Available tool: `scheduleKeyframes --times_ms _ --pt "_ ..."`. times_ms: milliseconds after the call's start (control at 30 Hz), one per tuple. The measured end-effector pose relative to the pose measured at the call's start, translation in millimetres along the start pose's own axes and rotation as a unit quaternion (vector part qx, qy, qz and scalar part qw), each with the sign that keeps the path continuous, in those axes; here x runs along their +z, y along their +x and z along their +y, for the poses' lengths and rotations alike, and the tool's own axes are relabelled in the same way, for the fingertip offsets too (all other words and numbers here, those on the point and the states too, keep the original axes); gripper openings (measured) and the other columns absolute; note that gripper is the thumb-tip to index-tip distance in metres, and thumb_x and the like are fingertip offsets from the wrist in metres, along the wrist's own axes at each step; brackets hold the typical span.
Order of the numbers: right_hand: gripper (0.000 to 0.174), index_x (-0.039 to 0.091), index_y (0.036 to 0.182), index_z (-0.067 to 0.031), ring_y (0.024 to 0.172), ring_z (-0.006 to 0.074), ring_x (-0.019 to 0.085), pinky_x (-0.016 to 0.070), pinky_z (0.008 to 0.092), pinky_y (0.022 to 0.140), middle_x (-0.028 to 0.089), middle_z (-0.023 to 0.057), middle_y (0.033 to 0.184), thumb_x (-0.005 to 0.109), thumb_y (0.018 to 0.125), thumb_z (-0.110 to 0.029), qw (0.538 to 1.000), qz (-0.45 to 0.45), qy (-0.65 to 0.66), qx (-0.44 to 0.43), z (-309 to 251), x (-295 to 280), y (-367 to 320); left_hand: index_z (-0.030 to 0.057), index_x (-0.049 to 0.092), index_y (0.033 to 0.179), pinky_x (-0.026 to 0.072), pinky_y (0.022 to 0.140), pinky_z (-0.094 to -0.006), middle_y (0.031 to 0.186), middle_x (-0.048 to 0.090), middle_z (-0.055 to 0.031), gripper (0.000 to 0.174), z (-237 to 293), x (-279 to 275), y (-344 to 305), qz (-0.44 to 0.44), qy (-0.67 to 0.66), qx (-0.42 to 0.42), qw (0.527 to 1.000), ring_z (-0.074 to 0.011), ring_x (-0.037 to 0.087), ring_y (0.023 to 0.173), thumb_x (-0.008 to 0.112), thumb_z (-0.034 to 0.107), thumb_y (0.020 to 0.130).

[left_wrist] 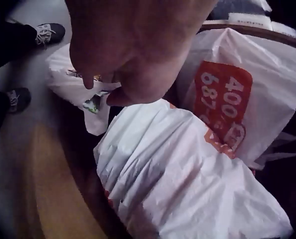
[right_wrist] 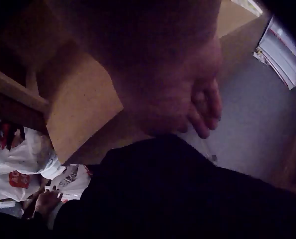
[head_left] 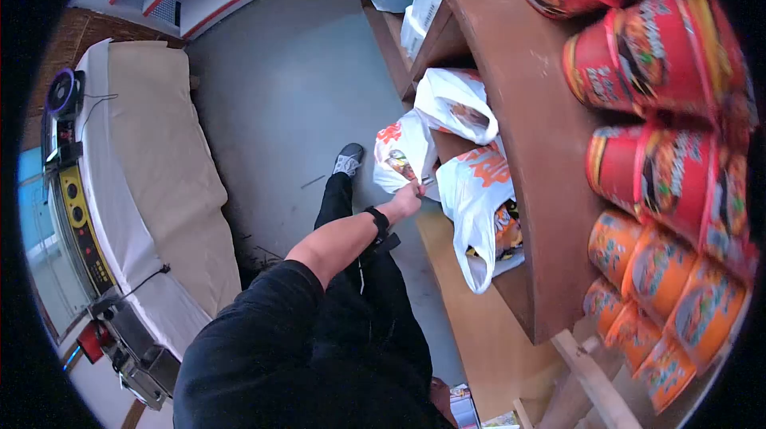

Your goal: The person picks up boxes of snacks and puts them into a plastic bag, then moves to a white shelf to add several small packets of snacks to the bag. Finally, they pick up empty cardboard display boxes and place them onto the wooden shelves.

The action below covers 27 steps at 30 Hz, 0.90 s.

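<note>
My left hand (head_left: 408, 199), with a dark band at the wrist, reaches forward and pinches the edge of a white plastic bag (head_left: 388, 142) with orange print. Colourful packets show through this bag's opening. In the left wrist view the fingers point down at it, beyond another full white bag (left_wrist: 183, 179). Close by the left hand stands a white bag (head_left: 477, 182) with yellow and black packets inside. My right hand (right_wrist: 180, 99) hangs beside the dark clothing, fingers loosely curled, holding nothing visible.
A brown shelf (head_left: 519, 110) rises at the right, bearing red noodle tubs (head_left: 662, 46) and orange tubs (head_left: 662, 269). Another white bag (head_left: 455, 98) sits at its lower level. A cloth-covered table (head_left: 152, 126) stands left across the grey floor (head_left: 279, 70). A wooden board (head_left: 487, 309) lies below the shelf.
</note>
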State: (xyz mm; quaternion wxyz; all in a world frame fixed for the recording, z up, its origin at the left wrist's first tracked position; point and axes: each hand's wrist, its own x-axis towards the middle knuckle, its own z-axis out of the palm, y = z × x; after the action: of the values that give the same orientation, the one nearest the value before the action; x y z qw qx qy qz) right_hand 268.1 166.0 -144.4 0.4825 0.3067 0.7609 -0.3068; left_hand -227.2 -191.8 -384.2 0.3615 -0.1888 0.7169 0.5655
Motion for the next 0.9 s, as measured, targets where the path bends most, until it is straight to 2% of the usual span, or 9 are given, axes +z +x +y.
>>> scheduleKeyframes --times_ms 167,200,300,333,500,567,633,667,900 --pt "0.031 0.069 0.120 -0.0018 0.089 0.0267 0.074 0.0558 0.0387 0.080 0.075 0.0186 0.096 0.056 0.098 -0.020 0.990 -0.017 -0.027 -0.134 -50.9 -4.5 6.9 0.0076 0.052 0.104 0.0442 0.102 -0.0373 0.108 0.066 -0.0136 0.030 -37.7 6.7 90.1 -0.021 -0.100 0.070 0.992 -0.0270 0.061 0.114 0.048 -0.010 0.080" --pt "0.029 0.071 0.119 -0.0042 0.087 0.0310 0.074 0.0572 0.0396 0.078 0.075 0.0205 0.095 0.056 0.095 -0.014 0.978 -0.020 -0.106 -0.176 -105.7 -22.7 1.4 0.0073 0.053 0.104 0.0433 0.104 -0.0374 0.110 0.065 -0.0129 0.030 -52.7 9.3 115.0 -0.019 -0.126 0.060 0.990 -0.0264 0.060 0.115 0.048 -0.010 0.080" --pt "0.034 0.072 0.121 -0.0076 0.097 0.0285 0.072 0.0579 0.0395 0.086 0.072 0.0167 0.123 0.050 0.095 -0.010 0.987 -0.063 0.124 0.079 -124.5 -14.1 9.7 0.0060 0.056 0.108 0.0448 0.100 -0.0335 0.109 0.065 -0.0067 0.019 -72.6 19.8 170.6 -0.046 -0.198 0.092 0.975 -0.0192 0.059 0.107 0.058 0.001 0.090" --pt "0.036 0.071 0.124 -0.0072 0.085 0.0261 0.069 0.0556 0.0334 0.073 0.075 0.0155 0.113 0.046 0.099 -0.016 0.994 -0.036 0.043 -0.092 -78.8 -3.7 17.9 0.0050 0.058 0.111 0.0462 0.097 -0.0314 0.108 0.066 -0.0038 0.016 -68.4 23.2 181.4 -0.058 -0.201 0.082 0.974 -0.0151 0.058 0.104 0.061 0.008 0.095" --pt "0.034 0.066 0.129 -0.0033 0.081 0.0145 0.066 0.0533 0.0298 0.070 0.075 0.0089 0.100 0.053 0.100 -0.015 0.990 -0.032 0.117 0.067 -122.1 -19.7 19.2 0.0062 0.057 0.110 0.0460 0.072 -0.0305 0.093 0.062 -0.0041 0.023 -53.8 10.5 198.8 -0.093 -0.157 0.036 0.983 -0.0134 0.057 0.082 0.052 -0.003 0.090" --pt "0.034 0.064 0.130 -0.0025 0.081 0.0121 0.065 0.0522 0.0267 0.069 0.075 0.0064 0.098 0.056 0.101 -0.016 0.988 -0.044 0.127 0.074 -115.8 -24.7 37.3 0.0041 0.059 0.109 0.0443 0.066 -0.0254 0.093 0.066 -0.0052 0.036 -48.6 2.8 198.8 -0.102 -0.345 0.023 0.933 -0.0107 0.060 0.081 0.044 -0.014 0.082" --pt "0.034 0.063 0.132 -0.0020 0.079 0.0109 0.064 0.0508 0.0233 0.067 0.074 0.0041 0.096 0.059 0.101 -0.016 0.992 -0.062 0.080 0.070 -95.4 -30.2 51.9 0.0030 0.060 0.111 0.0451 0.067 -0.0250 0.095 0.067 -0.0056 0.037 -46.3 -7.2 199.0 -0.091 -0.399 -0.030 0.912 -0.0113 0.062 0.086 0.047 -0.014 0.081" --pt "0.034 0.062 0.133 -0.0035 0.076 0.0098 0.062 0.0496 0.0215 0.065 0.073 0.0026 0.091 0.060 0.102 -0.017 0.965 -0.068 0.241 0.080 -89.7 -24.8 54.0 0.0030 0.060 0.114 0.0454 0.067 -0.0256 0.096 0.067 -0.0053 0.039 -55.4 -5.0 206.1 -0.083 -0.401 -0.010 0.912 -0.0113 0.062 0.086 0.047 -0.014 0.082" --pt "0.041 0.060 0.137 -0.0061 0.074 0.0144 0.063 0.0535 0.0302 0.068 0.073 0.0063 0.088 0.059 0.097 -0.018 0.997 -0.066 0.047 0.012 -116.3 -57.5 76.6 0.0018 0.049 0.139 0.0549 0.086 -0.0318 0.114 0.068 -0.0107 0.054 -71.5 -7.8 204.9 -0.029 -0.376 0.008 0.926 -0.0189 0.066 0.108 0.052 -0.015 0.087"
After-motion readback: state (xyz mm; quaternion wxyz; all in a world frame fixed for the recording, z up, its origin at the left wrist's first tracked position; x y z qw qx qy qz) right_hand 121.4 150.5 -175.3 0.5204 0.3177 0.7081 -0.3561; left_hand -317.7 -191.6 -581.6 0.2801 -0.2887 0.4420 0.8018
